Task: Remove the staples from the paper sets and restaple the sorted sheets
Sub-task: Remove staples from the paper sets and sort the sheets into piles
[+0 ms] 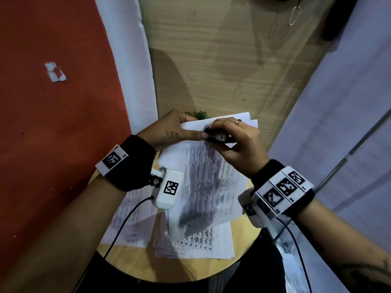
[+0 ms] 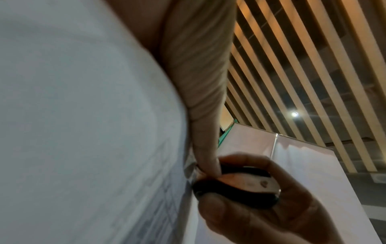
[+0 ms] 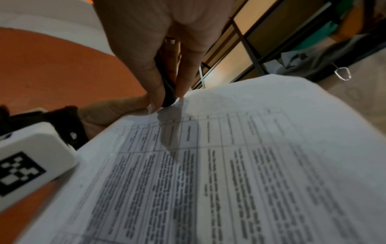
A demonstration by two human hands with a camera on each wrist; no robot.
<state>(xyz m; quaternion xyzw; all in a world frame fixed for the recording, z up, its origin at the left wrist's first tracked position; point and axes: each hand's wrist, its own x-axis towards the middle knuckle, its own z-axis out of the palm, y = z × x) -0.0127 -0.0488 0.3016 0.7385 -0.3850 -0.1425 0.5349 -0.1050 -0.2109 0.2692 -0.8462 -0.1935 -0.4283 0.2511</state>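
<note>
Head view: left hand [image 1: 169, 129] pinching the top corner of a paper set [image 1: 209, 182], lifted clear of the round worktop [image 1: 243, 233]. Right hand [image 1: 237, 142] wrapped round a small black-and-white staple remover [image 1: 219, 137], its nose pressed to that same corner beside the left thumb. Printed tables facing up on the held sheets. Below them, a loose stack of printed sheets [image 1: 196, 246] lying on the worktop, and another pile [image 1: 131, 216] to the left under the left wrist. No stapler in sight.

Left wrist view: left index finger [image 2: 206, 155] laid straight along the paper edge, tip touching the remover [image 2: 236, 186]. Right-hand fingers [image 2: 250, 214] curled round the tool, squeezing it from both sides. Underside of the sheets [image 2: 83, 115] filling the left of the picture. The staple itself too blurred to make out.

Right wrist view: thumb and finger of the right hand [image 3: 165, 54] closed on the dark tool [image 3: 168, 97], its tip right at the paper corner [image 3: 177, 103]. Left hand [image 3: 112, 112] gripping the sheets from beneath.

Judged progress: early to middle. One set being unstapled just now; whether the staple is already out, impossible to tell. Sheets on the worktop apparently loose, so some removal probably done. Sorting and restapling seemingly all left to do.
</note>
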